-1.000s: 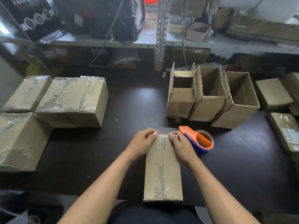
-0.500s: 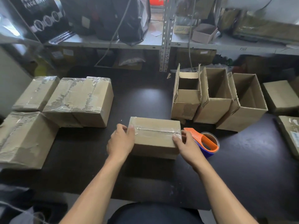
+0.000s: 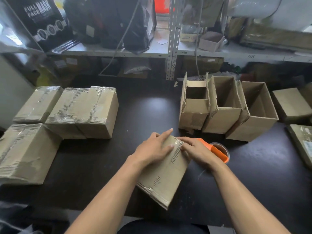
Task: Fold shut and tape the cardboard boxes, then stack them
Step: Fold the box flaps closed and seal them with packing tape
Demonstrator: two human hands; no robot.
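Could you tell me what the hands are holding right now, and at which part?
Both hands, left and right, hold the cardboard box at its far, taped end, fingers laid fairly flat across it.

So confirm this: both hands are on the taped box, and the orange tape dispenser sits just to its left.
Not quite. In the head view, the left hand and right hand rest on the taped box, but the orange tape dispenser sits to its right, behind the right hand.
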